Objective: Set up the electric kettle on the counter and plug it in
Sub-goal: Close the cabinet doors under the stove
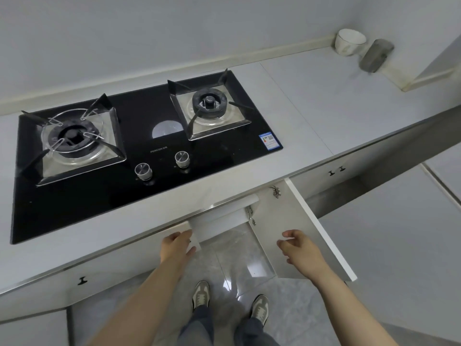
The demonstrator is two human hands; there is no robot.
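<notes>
No kettle is in view. The grey counter [311, 101] runs across the frame above white cabinets. Below its front edge, two cabinet doors stand open. My left hand [178, 245] grips the edge of the left door [195, 236], which is swung partly out. My right hand [300, 250] hovers with fingers apart in front of the inner face of the right door [299, 216], which is swung wide open. I cannot see the inside of the cabinet from this angle.
A black two-burner gas hob [139, 151] fills the left of the counter. A white bowl [349, 42] and a grey metal container [376, 54] stand in the far right corner. My feet [230, 303] are on the glossy tiled floor [389, 245].
</notes>
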